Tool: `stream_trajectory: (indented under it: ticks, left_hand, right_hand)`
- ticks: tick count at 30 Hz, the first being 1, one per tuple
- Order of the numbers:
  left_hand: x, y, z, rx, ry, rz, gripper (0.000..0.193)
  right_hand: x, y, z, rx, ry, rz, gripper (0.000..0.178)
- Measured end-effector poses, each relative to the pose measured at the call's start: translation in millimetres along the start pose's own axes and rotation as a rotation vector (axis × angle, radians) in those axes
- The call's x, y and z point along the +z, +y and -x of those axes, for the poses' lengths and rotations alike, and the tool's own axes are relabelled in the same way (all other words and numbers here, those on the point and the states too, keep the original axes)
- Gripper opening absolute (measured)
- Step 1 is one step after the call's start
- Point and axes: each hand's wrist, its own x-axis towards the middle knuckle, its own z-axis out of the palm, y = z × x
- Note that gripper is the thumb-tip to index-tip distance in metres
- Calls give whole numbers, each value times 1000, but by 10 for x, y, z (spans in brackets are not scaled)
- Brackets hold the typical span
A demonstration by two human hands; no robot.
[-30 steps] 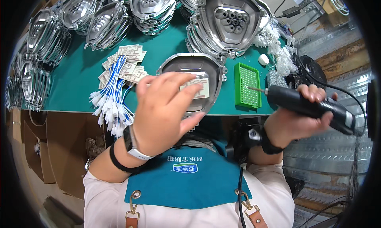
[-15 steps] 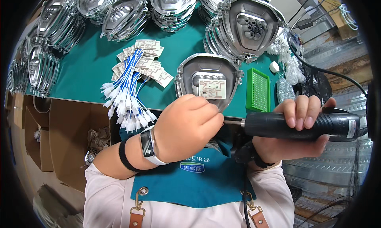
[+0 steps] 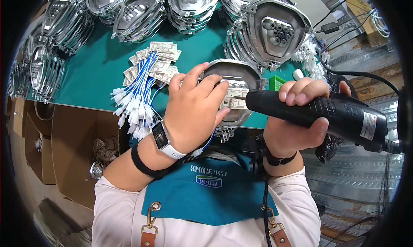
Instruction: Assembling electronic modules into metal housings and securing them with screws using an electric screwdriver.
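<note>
My right hand (image 3: 297,113) grips a black electric screwdriver (image 3: 314,111) lying nearly level, its bit tip pointing left against a pale printed circuit board (image 3: 230,104). That board rests inside a silver metal lamp-shaped housing (image 3: 247,75) at the table's front edge. Fingers apart, my left hand (image 3: 193,103) lies over the housing's left side, fingertips at the rim and beside the board's left edge; it partly covers both. From under that hand a blue-white wire with a white connector (image 3: 197,153) hangs over the table edge.
Left of the housing lies a pile of boards (image 3: 159,58) with blue-white wires and white connectors (image 3: 137,109). Stacks of metal housings (image 3: 189,10) line the back. A green tray (image 3: 275,82), a white round piece (image 3: 297,74) and a black cable (image 3: 361,73) are at right.
My left hand has opened from its closed grip near the bit and moved left onto the housing. The screwdriver has moved left and up, its tip now at the board.
</note>
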Motion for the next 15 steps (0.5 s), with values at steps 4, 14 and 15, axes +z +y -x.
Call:
stream_trajectory:
  ticks: [4, 14, 15]
  left_hand:
    - [8, 4, -9, 0, -2, 9, 50]
    - [34, -27, -18, 3, 12, 9, 48]
    - [41, -32, -13, 18, 33, 2, 46]
  right_hand:
    - [0, 24, -8, -24, 8, 14, 79]
    - [76, 111, -34, -36, -202, 36, 69]
    - [81, 111, -29, -38, -202, 32, 69]
